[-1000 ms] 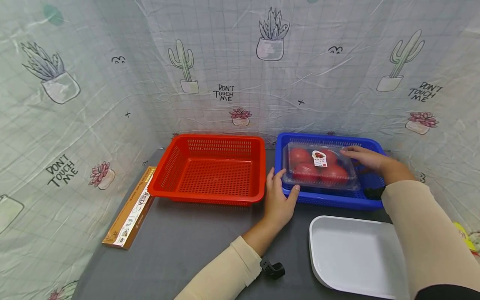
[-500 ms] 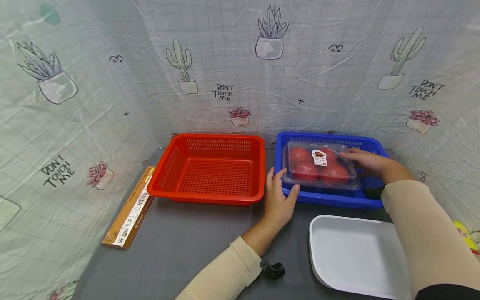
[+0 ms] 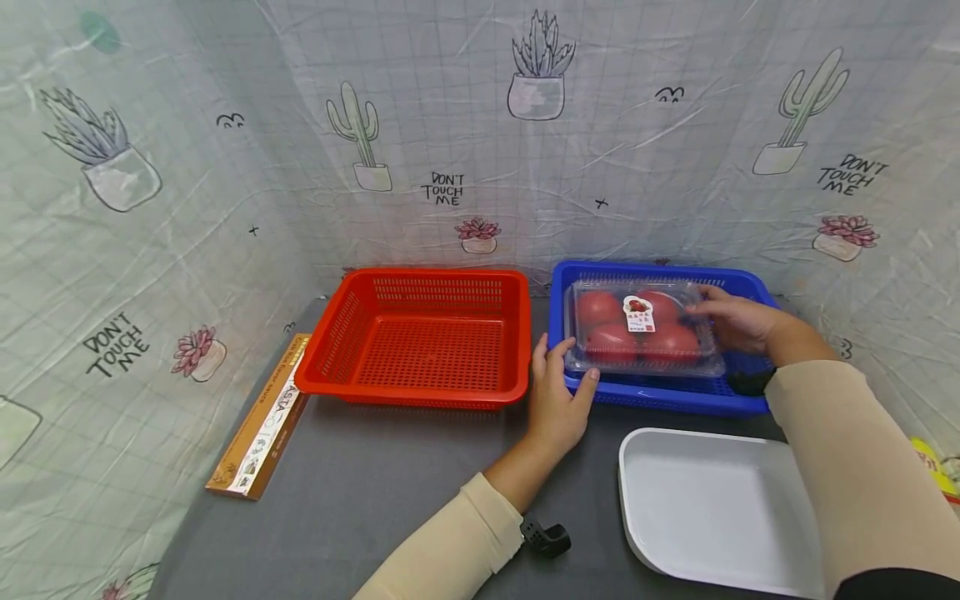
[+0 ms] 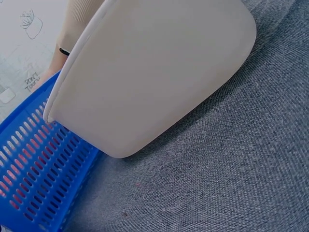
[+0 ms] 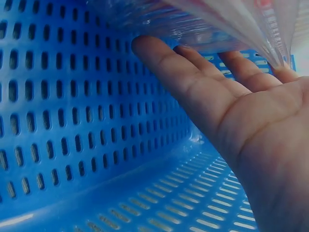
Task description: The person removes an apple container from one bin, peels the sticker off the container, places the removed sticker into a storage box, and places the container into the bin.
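A clear clamshell pack of tomatoes (image 3: 641,333) sits in the blue basket (image 3: 738,402), its near edge raised over the basket's front rim. The right hand (image 3: 738,323) holds the pack's right end: thumb on the lid, fingers (image 5: 193,82) stretched straight beneath it, close to the basket's inner wall. The left hand (image 3: 557,392) rests at the basket's front left corner, fingers relaxed, thumb tip touching the pack's near-left corner. A red basket (image 3: 420,337) stands just left, and a white tray (image 3: 712,508) lies nearer on the grey tabletop (image 3: 360,492).
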Tool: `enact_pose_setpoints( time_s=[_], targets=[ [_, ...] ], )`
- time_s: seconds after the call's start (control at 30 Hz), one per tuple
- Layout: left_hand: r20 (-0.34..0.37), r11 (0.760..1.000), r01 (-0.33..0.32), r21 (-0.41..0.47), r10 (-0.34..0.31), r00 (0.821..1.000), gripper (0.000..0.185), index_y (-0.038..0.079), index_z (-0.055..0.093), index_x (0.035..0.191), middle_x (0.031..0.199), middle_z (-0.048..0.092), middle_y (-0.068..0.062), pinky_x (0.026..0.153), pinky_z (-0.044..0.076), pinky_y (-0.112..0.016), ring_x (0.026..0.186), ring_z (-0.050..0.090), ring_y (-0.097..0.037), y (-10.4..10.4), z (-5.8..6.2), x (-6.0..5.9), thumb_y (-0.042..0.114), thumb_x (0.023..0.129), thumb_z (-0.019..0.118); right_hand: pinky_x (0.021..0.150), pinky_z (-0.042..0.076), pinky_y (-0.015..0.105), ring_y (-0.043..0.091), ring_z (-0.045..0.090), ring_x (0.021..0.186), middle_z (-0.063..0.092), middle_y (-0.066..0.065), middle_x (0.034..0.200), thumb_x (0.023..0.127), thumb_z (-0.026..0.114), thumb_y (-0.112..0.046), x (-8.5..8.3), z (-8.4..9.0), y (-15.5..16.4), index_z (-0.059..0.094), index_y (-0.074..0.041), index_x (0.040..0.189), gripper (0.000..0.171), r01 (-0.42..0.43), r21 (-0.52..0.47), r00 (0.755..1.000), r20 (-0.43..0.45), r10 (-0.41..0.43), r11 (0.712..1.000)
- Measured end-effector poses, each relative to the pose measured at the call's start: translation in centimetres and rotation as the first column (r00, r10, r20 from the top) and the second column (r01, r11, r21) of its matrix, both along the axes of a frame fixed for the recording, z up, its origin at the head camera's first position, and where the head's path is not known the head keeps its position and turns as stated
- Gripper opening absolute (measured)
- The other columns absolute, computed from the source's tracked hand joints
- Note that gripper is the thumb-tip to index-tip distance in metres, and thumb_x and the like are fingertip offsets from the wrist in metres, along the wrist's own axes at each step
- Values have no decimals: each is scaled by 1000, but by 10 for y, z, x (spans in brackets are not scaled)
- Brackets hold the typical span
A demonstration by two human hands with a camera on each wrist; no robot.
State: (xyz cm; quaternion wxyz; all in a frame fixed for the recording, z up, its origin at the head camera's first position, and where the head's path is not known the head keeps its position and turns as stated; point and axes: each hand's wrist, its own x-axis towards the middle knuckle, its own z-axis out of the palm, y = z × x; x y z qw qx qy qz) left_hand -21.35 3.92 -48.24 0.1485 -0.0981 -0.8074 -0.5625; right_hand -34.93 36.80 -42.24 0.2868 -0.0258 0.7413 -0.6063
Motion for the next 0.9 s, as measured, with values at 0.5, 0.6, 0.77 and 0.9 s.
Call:
enact_pose_setpoints(
  time_s=[0.5, 0.6, 0.77, 0.9],
  targets=[
    [-9, 1000, -8, 16, 8, 1000, 52, 14, 53, 150, 170, 27, -20, 121, 36, -60, 152, 38, -41, 6, -1, -5, 27, 102, 67, 93, 58, 38, 16, 59, 120, 24, 10, 157, 108, 60, -14, -5, 1, 6, -4, -35, 167, 89, -2, -77, 997, -83, -4, 997],
    [-1, 1000, -9, 14, 9, 1000, 53, 13, 53, 151, 171, 26, -19, 122, 35, -59, 153, 38, -40, 6, -1, -7, 28, 102, 67, 96, 56, 37, 26, 51, 131, 13, 17, 167, 110, 59, -23, -7, 3, 5, -12, -40, 169, 94, -28, -31, 996, -89, 25, 999],
    [27, 1000, -6, 16, 6, 1000, 53, 15, 52, 152, 172, 24, -16, 124, 33, -57, 155, 36, -38, 6, 0, -9, 28, 102, 67, 106, 53, 49, 44, 34, 147, 0, 21, 174, 111, 58, -27, -12, 6, 1, -14, -46, 168, 93, -65, -22, 994, -91, 63, 998],
    [24, 1000, -5, 10, 5, 1000, 54, 15, 52, 152, 172, 24, -18, 124, 33, -57, 154, 36, -39, 7, 1, -11, 28, 102, 67, 109, 49, 57, 42, 37, 145, 6, 19, 172, 109, 59, -22, -12, 6, 3, -4, -45, 169, 90, -71, -12, 993, -95, 69, 997]
  ],
)
